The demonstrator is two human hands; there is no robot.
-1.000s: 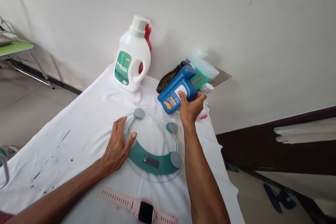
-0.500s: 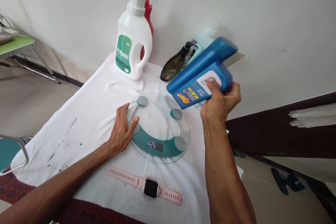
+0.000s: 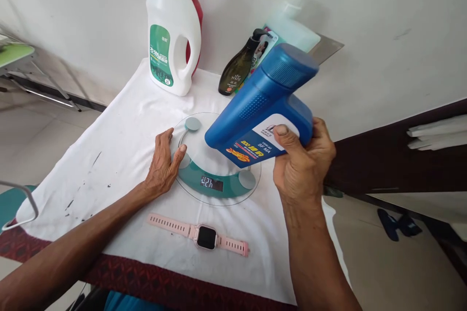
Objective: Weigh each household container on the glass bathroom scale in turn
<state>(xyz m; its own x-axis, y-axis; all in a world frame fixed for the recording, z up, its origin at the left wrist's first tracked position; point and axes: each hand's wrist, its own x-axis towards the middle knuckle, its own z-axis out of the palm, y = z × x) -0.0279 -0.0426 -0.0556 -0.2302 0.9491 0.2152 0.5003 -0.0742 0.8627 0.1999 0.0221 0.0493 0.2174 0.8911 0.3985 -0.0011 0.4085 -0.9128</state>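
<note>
Nearest you lay a pink-strapped smartwatch (image 3: pixel 206 237). Your left hand (image 3: pixel 162 163), thumb spread, touched the left edge of the round glass-and-teal scale (image 3: pixel 195 181); your right hand (image 3: pixel 302 170) gripped a tilted blue plastic bottle (image 3: pixel 251 107) aloft, partly hiding it.

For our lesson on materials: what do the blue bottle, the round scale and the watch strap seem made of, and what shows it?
Blue bottle: probably plastic with a soft sheen; ridges and dots look molded in.
Round scale: mostly clear, smooth glass, perhaps acrylic; the white cloth shows through.
Watch strap: likely matte silicone or soft plastic, judging by its even pink and slots.
</note>
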